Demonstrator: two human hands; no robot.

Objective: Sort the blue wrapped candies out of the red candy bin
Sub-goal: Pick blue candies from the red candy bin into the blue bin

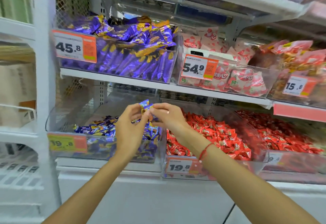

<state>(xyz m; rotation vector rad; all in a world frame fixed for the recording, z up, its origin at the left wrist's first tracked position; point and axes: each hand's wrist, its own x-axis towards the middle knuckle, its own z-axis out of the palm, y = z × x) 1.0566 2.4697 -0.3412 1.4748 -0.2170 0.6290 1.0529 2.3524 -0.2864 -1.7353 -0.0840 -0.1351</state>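
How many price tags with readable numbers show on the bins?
6: 45.8, 54.9 and 15.8 on the upper shelf; 19.8, 19.8 and a blurred, partly hidden one below.

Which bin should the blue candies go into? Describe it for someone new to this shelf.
On the lower shelf, find the red candy bin tagged 19.8. The blue candy bin sits directly left of it, below both hands; it alone there holds blue-and-gold wrappers and carries a yellow price tag.

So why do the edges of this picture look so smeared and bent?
Head view: the wide lens bows the shelf post at the left; the sides are blurred, the 15.8 price tag soft; the middle is sharper, where both hands meet on blue wrapped candies.
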